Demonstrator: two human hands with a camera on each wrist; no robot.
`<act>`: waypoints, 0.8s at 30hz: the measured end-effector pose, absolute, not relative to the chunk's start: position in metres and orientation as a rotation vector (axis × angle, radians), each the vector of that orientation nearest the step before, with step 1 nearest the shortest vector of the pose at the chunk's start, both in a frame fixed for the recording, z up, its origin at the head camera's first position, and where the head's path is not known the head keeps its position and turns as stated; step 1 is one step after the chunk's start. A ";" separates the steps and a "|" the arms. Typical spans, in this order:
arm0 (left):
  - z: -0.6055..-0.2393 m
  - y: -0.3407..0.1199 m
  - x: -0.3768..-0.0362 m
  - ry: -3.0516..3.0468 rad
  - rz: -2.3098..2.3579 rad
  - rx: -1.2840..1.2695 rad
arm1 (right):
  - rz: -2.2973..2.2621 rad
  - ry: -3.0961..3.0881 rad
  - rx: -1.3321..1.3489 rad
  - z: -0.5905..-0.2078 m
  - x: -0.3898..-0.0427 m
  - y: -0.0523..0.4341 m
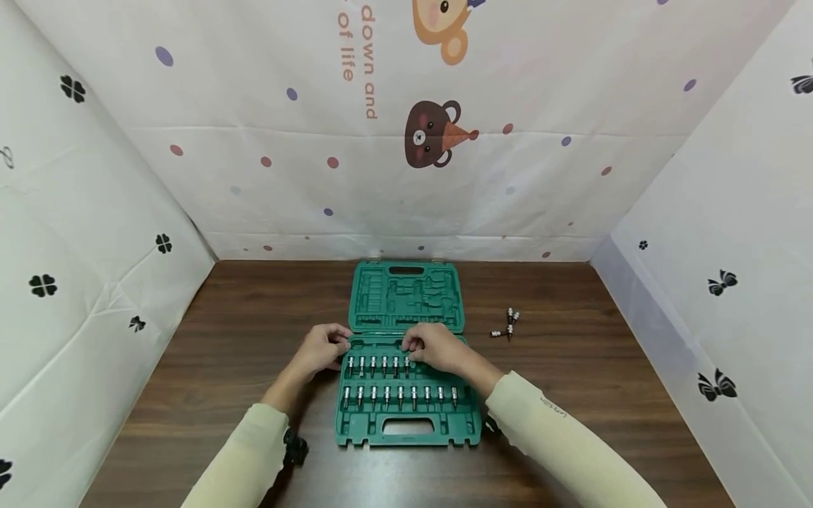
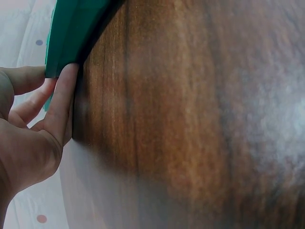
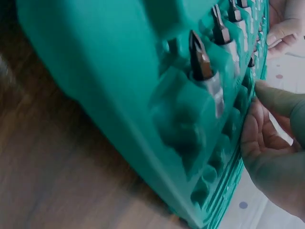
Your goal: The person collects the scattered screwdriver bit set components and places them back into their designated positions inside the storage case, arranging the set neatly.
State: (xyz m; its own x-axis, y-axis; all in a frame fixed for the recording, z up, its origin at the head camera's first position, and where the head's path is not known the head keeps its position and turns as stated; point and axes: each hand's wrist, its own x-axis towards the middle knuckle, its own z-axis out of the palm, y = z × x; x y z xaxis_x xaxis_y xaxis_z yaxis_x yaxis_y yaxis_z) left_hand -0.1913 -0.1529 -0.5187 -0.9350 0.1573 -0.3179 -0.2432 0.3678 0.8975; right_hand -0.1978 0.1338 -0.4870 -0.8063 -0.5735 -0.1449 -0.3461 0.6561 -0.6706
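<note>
Two hands on one open green case (image 1: 406,413), both at the hinge-side end of its tray. Left hand (image 1: 320,351) sits at the tray's far-left corner; in the left wrist view its fingers (image 2: 62,102) lie fairly straight, pressed against the green edge where it meets the wooden table (image 2: 190,119), so it is steadying, not gripping. Right hand (image 1: 435,347) is over the right part of the upper bit row (image 1: 378,365), fingers curled down at the end of that row; whether they pinch a bit I cannot tell, since the fingertips hide it. In the right wrist view the thumb (image 3: 281,101) rests on the tray's edge beside a seated bit (image 3: 202,64).

Key geometry: both bit rows run left to right, across the person, and each bit lies with its long axis pointing away from the person. The upper row stops just left of the right hand — the slots beyond it are under that hand. The lower row (image 1: 400,395) lies nearer the person than either hand and looks full.

Loose bits (image 1: 507,324) lie on the table to the right of the right hand, beside the flat-open lid (image 1: 406,296) — nearer the right hand, well apart from the left
</note>
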 end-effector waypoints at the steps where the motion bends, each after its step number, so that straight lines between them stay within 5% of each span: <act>1: -0.518 -0.153 -0.192 2.278 1.592 -0.080 | -0.930 2.528 -0.733 -0.486 -0.198 0.135; 24: -0.521 -0.153 -0.192 2.283 1.599 -0.104 | -1.352 2.603 -0.435 -0.483 -0.180 0.229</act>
